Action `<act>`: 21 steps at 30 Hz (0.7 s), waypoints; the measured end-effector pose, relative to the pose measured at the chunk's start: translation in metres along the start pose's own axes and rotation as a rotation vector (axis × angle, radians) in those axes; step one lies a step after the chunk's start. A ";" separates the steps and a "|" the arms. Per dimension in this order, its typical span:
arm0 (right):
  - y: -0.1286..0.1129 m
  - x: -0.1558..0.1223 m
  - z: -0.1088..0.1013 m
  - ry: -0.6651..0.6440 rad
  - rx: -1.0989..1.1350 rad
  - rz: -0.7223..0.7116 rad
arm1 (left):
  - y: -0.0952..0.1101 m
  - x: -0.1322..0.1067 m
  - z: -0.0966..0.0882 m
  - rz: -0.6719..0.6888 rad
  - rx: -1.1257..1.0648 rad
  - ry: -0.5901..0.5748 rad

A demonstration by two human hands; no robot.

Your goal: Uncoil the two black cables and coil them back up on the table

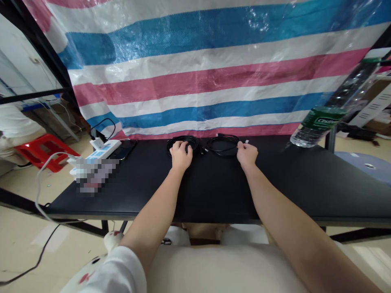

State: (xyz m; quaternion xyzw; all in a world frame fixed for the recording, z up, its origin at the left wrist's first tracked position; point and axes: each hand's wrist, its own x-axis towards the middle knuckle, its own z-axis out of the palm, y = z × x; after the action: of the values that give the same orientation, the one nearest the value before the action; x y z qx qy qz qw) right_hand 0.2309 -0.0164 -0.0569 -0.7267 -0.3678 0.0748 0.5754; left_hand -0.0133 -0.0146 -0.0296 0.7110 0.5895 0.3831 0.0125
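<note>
Head view: cable coil (194, 141), eleven o'clock on the tabletop (214, 187), is overlain by the left hand (181, 155), fingers half-curled, hold unclear; looser cable (227, 136), twelve o'clock, is pinched by the right hand (247, 154), fingers closed; tangling could be caused by adjacent connectors (205, 150) catching.

1. A plastic sheet (198, 77) with blue, white and pink stripes hangs behind the black table (214, 187); light makes shiny spots on this sheet.
2. At the left stand a dark metal frame (42, 39) and, farther behind, a whitish wall (15, 44).
3. The floor (21, 232) is beige and looks smooth.
4. A red stool (50, 154) stands on this floor, left of the table.
</note>
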 end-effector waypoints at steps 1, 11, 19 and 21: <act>0.001 0.001 0.001 -0.012 0.015 0.001 | 0.001 -0.001 0.001 0.011 0.001 -0.010; -0.004 -0.003 0.011 -0.056 0.399 0.087 | 0.002 -0.002 0.001 -0.009 0.004 -0.059; -0.001 -0.002 0.016 -0.052 0.607 0.004 | -0.005 -0.004 0.008 0.195 -0.139 -0.026; -0.001 -0.003 0.016 -0.081 0.588 -0.009 | -0.003 -0.006 0.008 0.257 -0.161 -0.062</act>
State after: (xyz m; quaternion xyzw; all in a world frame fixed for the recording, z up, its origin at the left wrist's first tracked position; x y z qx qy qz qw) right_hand 0.2199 -0.0051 -0.0627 -0.5235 -0.3561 0.2044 0.7466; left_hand -0.0113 -0.0151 -0.0399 0.7888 0.4604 0.4054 0.0386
